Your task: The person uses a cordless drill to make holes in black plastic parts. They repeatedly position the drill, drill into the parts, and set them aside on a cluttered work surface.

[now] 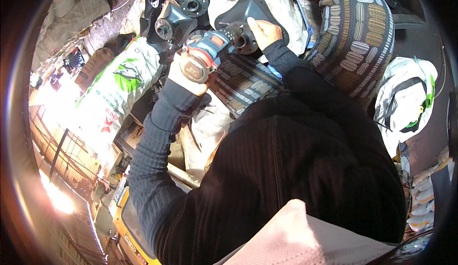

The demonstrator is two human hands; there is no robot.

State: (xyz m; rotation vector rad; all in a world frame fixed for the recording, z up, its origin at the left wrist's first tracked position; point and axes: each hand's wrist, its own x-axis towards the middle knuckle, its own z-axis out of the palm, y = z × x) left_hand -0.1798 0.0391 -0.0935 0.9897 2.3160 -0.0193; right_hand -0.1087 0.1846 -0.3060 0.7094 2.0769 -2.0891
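Observation:
A blue and red cordless drill (213, 45) is gripped in my left hand (187, 80), its chuck pointing up and right. The chuck meets the round flange (246, 43) of a black part with a wide plate-like base (252, 8). My right hand (265, 32) is closed on this black part beside the flange, thumb toward the drill. The black part lies on a white sack (292, 12). The bit's tip and most of my right fingers are hidden.
Several similar black flanged parts (193, 4) are piled at the upper left. A green-and-white sack (125, 81) stands left of my left arm. Striped patterned cushioning (355, 31) curves round on the right, near a white bag (405, 93). A yellow-framed object (125, 212) is at lower left.

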